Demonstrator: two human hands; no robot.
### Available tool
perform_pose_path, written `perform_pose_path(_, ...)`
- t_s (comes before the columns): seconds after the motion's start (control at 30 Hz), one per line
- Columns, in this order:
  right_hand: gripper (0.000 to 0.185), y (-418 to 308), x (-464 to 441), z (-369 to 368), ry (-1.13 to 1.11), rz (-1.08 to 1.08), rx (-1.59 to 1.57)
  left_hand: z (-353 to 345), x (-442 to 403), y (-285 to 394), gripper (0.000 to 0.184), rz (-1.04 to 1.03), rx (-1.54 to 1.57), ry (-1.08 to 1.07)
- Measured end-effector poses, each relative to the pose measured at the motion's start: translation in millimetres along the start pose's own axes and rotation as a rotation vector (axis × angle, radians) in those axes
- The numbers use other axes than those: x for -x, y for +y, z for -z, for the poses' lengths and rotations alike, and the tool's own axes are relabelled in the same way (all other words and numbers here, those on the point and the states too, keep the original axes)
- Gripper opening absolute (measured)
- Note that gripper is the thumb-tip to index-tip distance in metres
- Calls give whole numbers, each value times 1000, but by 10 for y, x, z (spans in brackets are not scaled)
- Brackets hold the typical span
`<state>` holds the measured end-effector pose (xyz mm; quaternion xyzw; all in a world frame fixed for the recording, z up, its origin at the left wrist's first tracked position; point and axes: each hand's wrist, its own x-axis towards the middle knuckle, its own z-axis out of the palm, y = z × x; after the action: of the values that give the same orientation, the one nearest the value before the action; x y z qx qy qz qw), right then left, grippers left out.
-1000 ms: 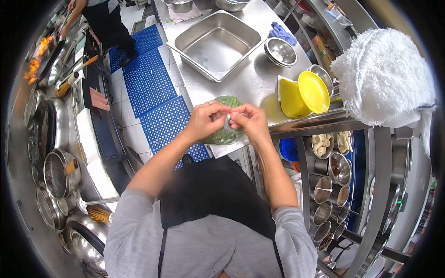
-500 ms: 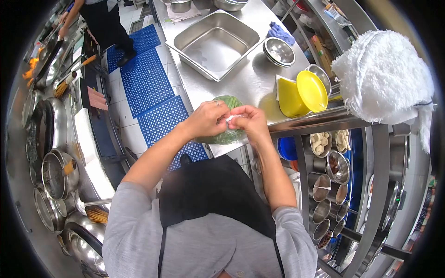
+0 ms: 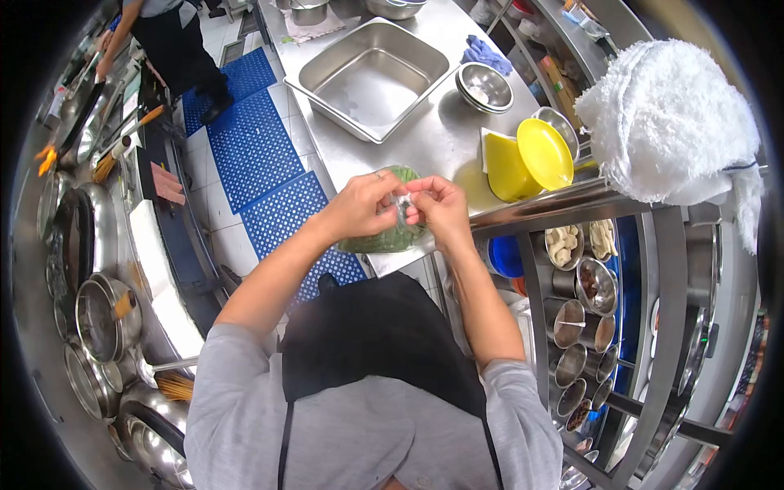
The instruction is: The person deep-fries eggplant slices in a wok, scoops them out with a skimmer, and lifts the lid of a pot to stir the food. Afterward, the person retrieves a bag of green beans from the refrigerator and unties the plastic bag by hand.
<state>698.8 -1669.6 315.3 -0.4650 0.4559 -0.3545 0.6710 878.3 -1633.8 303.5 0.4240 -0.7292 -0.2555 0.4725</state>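
Observation:
A clear plastic bag of green vegetables (image 3: 389, 240) sits at the near corner of the steel table (image 3: 408, 157). My left hand (image 3: 365, 206) is over its top left, fingers closed in a pinch on the gathered plastic. From the right, my right hand (image 3: 442, 214) pinches the same twisted neck of the bag, thumb and forefinger together. A little whitish bunched plastic shows between the two hands. My fingers hide most of the bag's mouth, so whether it is knotted I cannot make out.
Beyond the bag stands a deep steel pan (image 3: 331, 116). To the right are steel bowls (image 3: 485, 86), a blue glove (image 3: 487, 55), a yellow container (image 3: 508, 173) and a hanging white towel (image 3: 670, 122). Woks and a flame (image 3: 46, 159) line the left, near another person (image 3: 170, 41).
Both hands stay at the bag's neck with slightly shifted fingers, and the right fingertips are a little higher. The whole view has moved slightly. The flame at the left looks smaller.

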Motion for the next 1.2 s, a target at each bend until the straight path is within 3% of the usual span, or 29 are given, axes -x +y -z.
perform_pose_path(0.13, 12, 40, -33, -16, -16, 57, 63, 10, 31, -79, 20, 74, 56, 16)
perform_pose_path(0.27, 13, -8, -15, -34, -74, 124, 119, 96, 18, -90, 19, 282, 170, -69)
perform_pose_path(0.57, 11, 58, -40, -12, -37, 161, 172, 23, -6, -61, 12, -115, -180, 46)
perform_pose_path(0.87, 11, 13, -27, -38, -53, 134, 190, -29, -56, -106, 12, -272, -216, 82)
perform_pose_path(0.97, 11, 23, -24, -47, -43, 150, 230, 7, -62, -95, 13, -199, -132, 44)
perform_pose_path(1.07, 11, 20, -31, -55, -14, 52, 40, -10, -51, -127, 12, -152, -102, 38)
perform_pose_path(1.2, 16, 127, 33, -38, -13, 111, 204, -83, 7, -210, 11, -17, 9, 79)
